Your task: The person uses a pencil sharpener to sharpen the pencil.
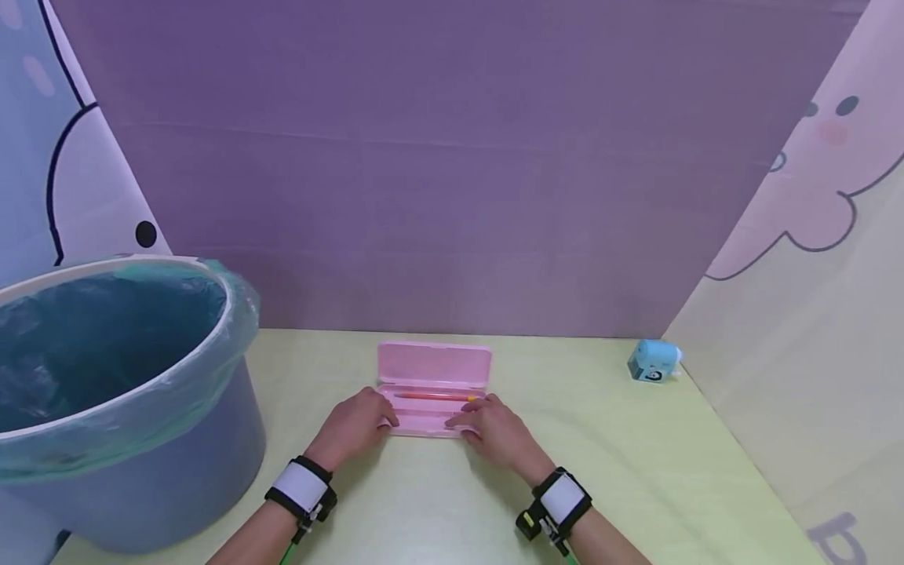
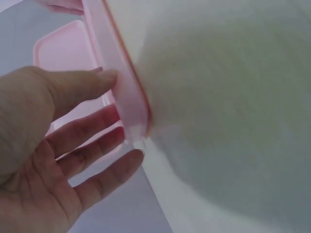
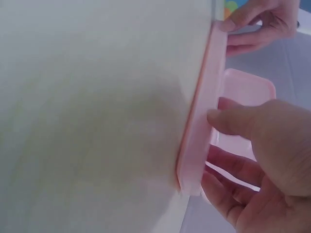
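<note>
Left hand (image 1: 356, 424) and right hand (image 1: 496, 430) grasp the open pink case (image 1: 434, 366) near opposite ends, presumably steadying it; a red pencil (image 1: 432, 397) lies inside.

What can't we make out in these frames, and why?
Floor of the bin: head view, hidden by its near wall.
Bin's left side: head view, cut off by the left edge.
Slim red item in the pink case: head view, too small to say what kind.
Case's near right corner: head view, behind the right hand.
Fine print detail on the small blue object: head view, too small.
</note>
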Motion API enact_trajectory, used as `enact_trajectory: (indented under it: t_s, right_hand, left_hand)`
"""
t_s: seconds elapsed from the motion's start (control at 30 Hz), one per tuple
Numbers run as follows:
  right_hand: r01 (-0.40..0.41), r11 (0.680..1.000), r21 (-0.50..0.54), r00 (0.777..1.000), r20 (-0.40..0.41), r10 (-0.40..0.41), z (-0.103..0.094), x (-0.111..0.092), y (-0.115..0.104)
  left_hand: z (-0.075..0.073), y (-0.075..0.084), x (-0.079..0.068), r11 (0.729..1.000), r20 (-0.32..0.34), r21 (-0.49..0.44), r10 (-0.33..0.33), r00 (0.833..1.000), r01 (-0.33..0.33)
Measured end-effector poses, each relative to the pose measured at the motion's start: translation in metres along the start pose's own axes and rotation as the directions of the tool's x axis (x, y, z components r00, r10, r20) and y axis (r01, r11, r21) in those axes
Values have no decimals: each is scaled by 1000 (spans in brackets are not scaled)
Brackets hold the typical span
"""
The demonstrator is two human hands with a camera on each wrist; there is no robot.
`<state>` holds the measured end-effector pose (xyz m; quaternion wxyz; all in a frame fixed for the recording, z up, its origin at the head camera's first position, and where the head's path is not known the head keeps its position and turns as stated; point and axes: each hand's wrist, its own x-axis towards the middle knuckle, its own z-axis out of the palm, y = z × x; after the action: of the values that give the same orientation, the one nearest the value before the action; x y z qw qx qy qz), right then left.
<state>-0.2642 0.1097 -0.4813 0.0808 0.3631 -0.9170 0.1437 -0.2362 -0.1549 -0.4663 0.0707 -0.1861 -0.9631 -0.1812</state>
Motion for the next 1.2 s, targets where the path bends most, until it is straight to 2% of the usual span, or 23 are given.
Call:
enact_trajectory:
  t_s: [0.17,0.37,0.53,0.67,0.77,0.9,0.97,1.13,1.2]
  right_hand:
    - [-73,992,106,997,-8,75,-18,-5,15]
    - [-153,976,157,982,-89,168,-48,-8,48]
    - [-269,952,146,947,-140,289,-78,-17,94]
    - [-318,941,114,921,-197,335,-96,-26,140]
    - [-388,918,88,889,-227,397,-107,-38,172]
    - [-499,862,86,837,-212,505,-115,-56,201]
    - [-539,839,78,818,-192,543,-115,-65,212]
    - [-591,806,44,796,-132,591,-110,-77,230]
    - [-594,804,34,798,-105,594,-107,-79,234]
  left_hand:
    - [-4,11,11,998,49,-41,-48,998,50]
    - [-7,19,14,997,77,-75,-22,997,28]
    - [-8,21,2,997,106,-69,-20,994,27]
    - [-8,16,-9,998,55,-59,15,998,-12]
    - [-4,11,-13,997,18,-52,55,998,-54]
    - [2,5,-18,997,2,-44,65,998,-65]
    - [4,3,-20,998,-2,-39,56,998,-56]
    - [3,2,-27,999,-21,-23,41,999,-41]
    - [2,2,-29,999,-18,-20,32,999,-33]
